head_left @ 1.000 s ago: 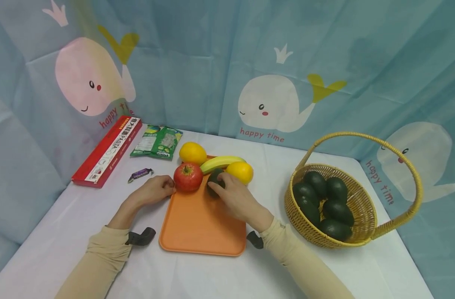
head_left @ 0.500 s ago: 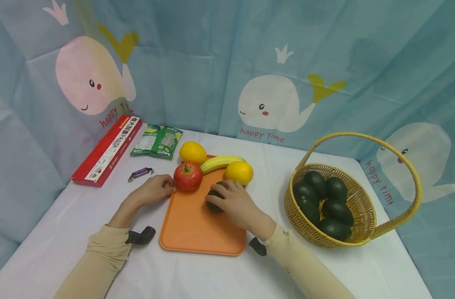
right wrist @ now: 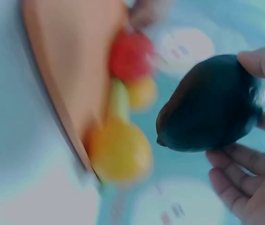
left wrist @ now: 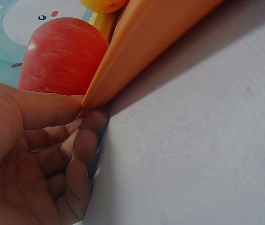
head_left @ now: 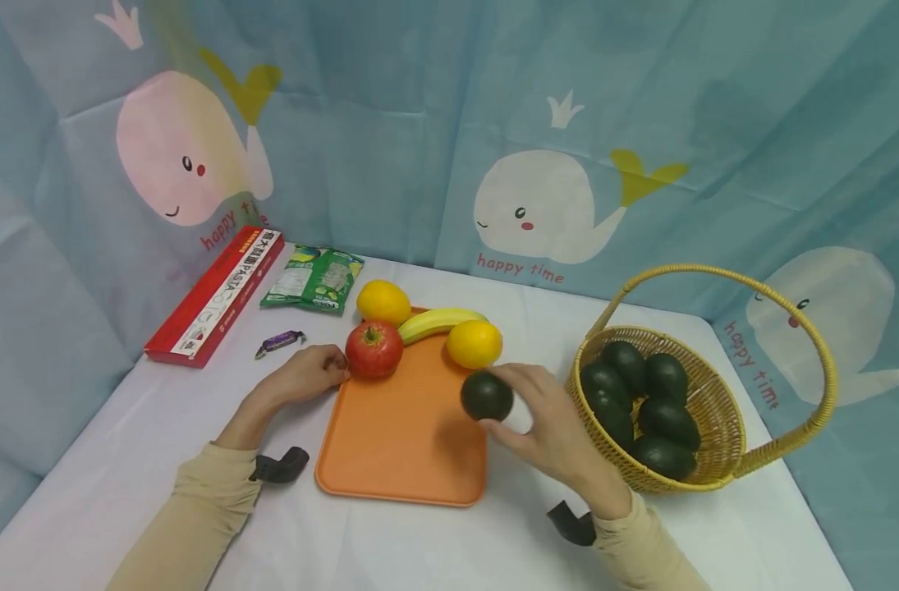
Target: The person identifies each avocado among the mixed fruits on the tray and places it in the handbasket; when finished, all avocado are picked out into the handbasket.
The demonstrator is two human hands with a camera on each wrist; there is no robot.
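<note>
My right hand (head_left: 556, 427) holds a dark green avocado (head_left: 487, 396) above the right edge of the orange tray (head_left: 401, 443). In the right wrist view, thumb and fingers grip the avocado (right wrist: 212, 105) at one end. My left hand (head_left: 305, 377) pinches the tray's left rim, thumb on top and fingers below, as the left wrist view shows beside the red apple (left wrist: 62, 58). Along the tray's far end lie the apple (head_left: 374, 348), a banana (head_left: 442, 322) and two yellow lemon-like fruits, one at the back left (head_left: 383, 303) and one at the right (head_left: 474, 344).
A wicker basket (head_left: 578, 386) with a tall arched handle stands at the right, with several avocados (head_left: 667, 420) inside. On the left lie a red pasta box (head_left: 216, 295), a green snack packet (head_left: 313, 279) and a purple-wrapped candy (head_left: 280, 343). A whale-print curtain hangs behind.
My right hand has lifted the avocado off the tray, from beside the apple and banana, and carried it right, towards the basket. The left hand has stayed at the tray rim.
</note>
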